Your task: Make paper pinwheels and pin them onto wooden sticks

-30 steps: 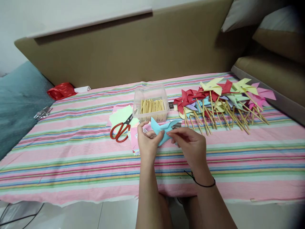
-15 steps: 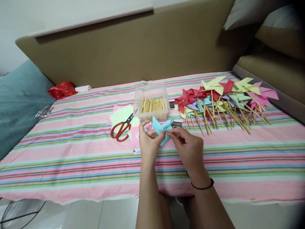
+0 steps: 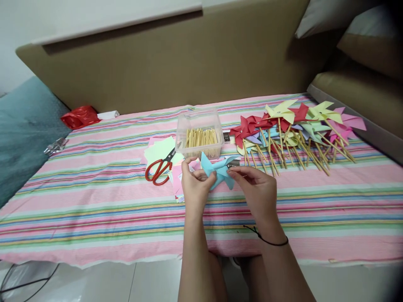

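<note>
One blue pinwheel (image 3: 222, 178): folded paper with pointed, curling blades, raised above the striped cloth (image 3: 132, 226) between both hands and taken here as the clock's centre.
Left hand (image 3: 195, 184): half open, grasping the paper, its thumb pressed flat on the near face, index finger curved upward, the others partly hidden behind.
Right hand (image 3: 256, 184): fingers drawn into a pinch beside the blades at 3 o'clock; whether paper is caught between the tips cannot be told.
Bracelet (image 3: 273, 243): thin black cord, loose ends showing, around the right wrist.
Box (image 3: 182, 133): clear plastic, rectangular, at 11 o'clock, filled with thin, straw-coloured sticks (image 3: 200, 138).
Scissors (image 3: 159, 171): red looped handles, dark blades, at 9 o'clock, lying partly across pale green paper (image 3: 157, 152).
Pinwheel pile (image 3: 281, 111): red, yellow, pink and other sharp-cornered blades on slender sticks, heaped at 2 o'clock.
Red bag (image 3: 80, 117): glossy, crumpled plastic, far off toward 10 o'clock.
</note>
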`<state>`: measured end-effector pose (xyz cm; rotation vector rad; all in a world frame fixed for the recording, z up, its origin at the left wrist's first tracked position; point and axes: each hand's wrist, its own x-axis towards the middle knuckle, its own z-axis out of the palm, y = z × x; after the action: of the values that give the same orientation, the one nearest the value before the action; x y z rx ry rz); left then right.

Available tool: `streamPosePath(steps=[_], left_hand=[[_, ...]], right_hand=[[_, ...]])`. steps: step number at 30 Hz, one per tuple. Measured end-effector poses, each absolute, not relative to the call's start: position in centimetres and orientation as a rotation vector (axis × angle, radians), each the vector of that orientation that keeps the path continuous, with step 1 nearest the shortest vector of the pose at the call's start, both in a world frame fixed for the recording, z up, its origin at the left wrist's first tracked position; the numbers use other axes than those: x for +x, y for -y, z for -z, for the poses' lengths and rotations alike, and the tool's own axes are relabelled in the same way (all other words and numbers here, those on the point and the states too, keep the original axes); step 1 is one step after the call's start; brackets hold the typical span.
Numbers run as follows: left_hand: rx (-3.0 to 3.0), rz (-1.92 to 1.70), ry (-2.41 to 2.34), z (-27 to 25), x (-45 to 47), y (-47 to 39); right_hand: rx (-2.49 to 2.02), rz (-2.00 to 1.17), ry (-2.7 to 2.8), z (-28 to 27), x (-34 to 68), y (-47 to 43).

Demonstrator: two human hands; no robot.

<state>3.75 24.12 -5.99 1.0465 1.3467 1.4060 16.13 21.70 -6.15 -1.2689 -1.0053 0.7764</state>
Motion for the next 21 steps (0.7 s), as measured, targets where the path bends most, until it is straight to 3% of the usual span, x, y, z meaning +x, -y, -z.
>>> streamPosePath(steps=[21], left_hand=[[1.14,-1.434,-1.232,5.3,4.4,-23.9]], right_hand=[[-1.336,-0.823,1.077,7.6,15.9,-22.6]])
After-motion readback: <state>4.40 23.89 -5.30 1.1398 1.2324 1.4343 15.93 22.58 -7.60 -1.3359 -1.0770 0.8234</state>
